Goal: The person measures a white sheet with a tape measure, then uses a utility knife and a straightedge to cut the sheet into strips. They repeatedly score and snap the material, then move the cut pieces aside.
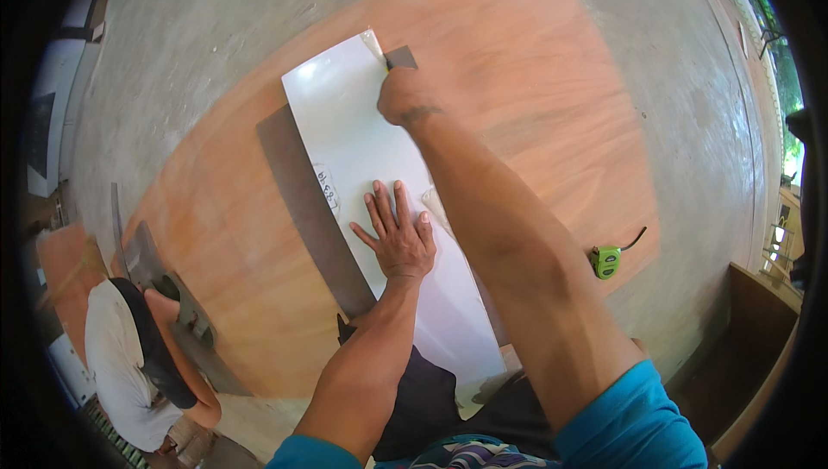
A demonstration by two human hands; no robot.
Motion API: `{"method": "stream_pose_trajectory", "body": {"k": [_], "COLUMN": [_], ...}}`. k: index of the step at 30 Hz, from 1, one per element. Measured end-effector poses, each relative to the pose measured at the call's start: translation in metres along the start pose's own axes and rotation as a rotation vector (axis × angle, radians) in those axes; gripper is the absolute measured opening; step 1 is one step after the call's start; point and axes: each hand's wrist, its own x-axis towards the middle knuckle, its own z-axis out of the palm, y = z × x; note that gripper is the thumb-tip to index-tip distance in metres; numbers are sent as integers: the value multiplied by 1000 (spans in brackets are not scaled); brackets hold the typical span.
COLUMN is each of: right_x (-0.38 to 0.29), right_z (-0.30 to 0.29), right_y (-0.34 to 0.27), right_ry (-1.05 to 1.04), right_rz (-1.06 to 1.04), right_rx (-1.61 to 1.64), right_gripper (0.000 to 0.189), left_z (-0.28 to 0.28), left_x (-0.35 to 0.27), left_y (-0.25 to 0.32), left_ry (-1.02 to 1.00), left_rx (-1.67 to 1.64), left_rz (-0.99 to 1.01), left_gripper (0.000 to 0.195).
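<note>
My left hand (400,233) lies flat on a long white panel (352,119), fingers spread, about midway along its length. Near the panel's far right corner, my right hand (407,95) is closed around a small tool (389,66). Only a bit of black and yellow shows from that fist, so the tool's kind is unclear. Handwriting marks the panel's left edge. A strip of clear film (372,46) lies at the far corner, and a whitish flap (437,205) shows by my right forearm. Beneath the panel sits a dark grey-brown board (291,184), jutting out on the left.
A large plywood sheet (517,48) lies under the boards on a concrete floor (686,113). On its right part rests a green tape measure (606,262). A co-worker (123,352) bends over a grey piece (194,313) at left. A brown wooden box (744,333) stands at lower right.
</note>
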Motion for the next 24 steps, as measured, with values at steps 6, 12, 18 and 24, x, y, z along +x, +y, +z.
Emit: {"method": "stream_pose_trajectory", "body": {"k": [6,12,18,24], "right_x": [-74,-179,-191,-90], "right_z": [17,33,21,5], "right_y": [48,120,127,75], "right_ry": [-56,-59,130,230], "right_rz": [125,-32,-66,-270], "right_rx": [-34,23,-52,7], "right_gripper": [29,24,33,30], "left_z": [6,1,-2,-4], "left_x": [1,-2,-5,-3], "left_y": [-1,1,1,2], "left_ry": [59,88,146,108], "left_rx": [3,33,-49,-61], "left_rz": [41,44,63,47], "left_gripper": [71,71,69,70]}}
